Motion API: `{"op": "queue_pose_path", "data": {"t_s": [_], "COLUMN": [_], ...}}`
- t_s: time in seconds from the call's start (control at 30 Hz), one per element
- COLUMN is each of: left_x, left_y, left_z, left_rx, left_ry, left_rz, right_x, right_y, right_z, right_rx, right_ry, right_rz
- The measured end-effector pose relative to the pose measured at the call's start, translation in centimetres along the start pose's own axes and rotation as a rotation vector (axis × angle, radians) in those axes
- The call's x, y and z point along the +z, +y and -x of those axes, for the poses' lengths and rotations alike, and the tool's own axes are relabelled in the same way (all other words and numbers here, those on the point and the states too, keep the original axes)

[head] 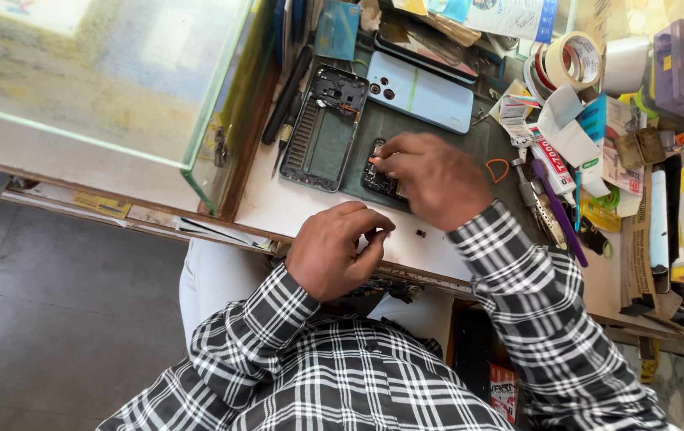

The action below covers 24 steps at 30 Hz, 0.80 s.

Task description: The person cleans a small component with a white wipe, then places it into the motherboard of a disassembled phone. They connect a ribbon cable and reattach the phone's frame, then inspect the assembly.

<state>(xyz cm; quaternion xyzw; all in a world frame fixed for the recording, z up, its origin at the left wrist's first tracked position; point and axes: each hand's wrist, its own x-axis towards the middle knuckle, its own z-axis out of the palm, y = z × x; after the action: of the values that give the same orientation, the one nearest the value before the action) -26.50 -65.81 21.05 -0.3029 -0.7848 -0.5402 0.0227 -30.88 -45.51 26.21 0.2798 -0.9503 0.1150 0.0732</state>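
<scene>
My right hand point(436, 178) rests on a small dark circuit board point(376, 177) lying on the green work mat point(430, 136), its fingers pinched on the board's upper edge. Near the table's front edge, my left hand point(334, 249) is curled, fingertips pinched together; whether it holds a tiny part I cannot tell. An opened phone frame point(324, 128) lies to the left on the mat. A light blue phone back cover point(422, 92) lies beyond it.
A glass counter case point(110, 88) stands on the left. Screwdrivers point(286, 96) lie beside the frame. Tape rolls point(573, 60), tweezers and pliers point(545, 211), an orange loop point(498, 169) and boxes crowd the right side. Tiny screws point(420, 234) lie near the front edge.
</scene>
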Motion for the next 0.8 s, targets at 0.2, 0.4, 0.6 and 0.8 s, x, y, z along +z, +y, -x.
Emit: {"op": "queue_pose_path", "data": {"t_s": [0.2, 0.4, 0.6, 0.8], "left_x": [0.5, 0.8, 1.2, 1.4], "left_y": [-0.1, -0.1, -0.1, 0.0], "left_z": [0.1, 0.1, -0.2, -0.1], "left_rx": [0.031, 0.012, 0.044, 0.027], "left_ry": [0.001, -0.017, 0.009, -0.010], "left_rz": [-0.020, -0.017, -0.007, -0.006], "right_x": [0.7, 1.2, 0.6, 1.2], "right_y": [1.0, 0.3, 1.8, 1.4], "right_z": [1.0, 1.3, 1.3, 1.6], "right_rx": [0.007, 0.066, 0.045, -0.001], "right_ry": [0.084, 0.059, 0.075, 0.156], "right_rz": [-0.133, -0.030, -0.239, -0.171]}}
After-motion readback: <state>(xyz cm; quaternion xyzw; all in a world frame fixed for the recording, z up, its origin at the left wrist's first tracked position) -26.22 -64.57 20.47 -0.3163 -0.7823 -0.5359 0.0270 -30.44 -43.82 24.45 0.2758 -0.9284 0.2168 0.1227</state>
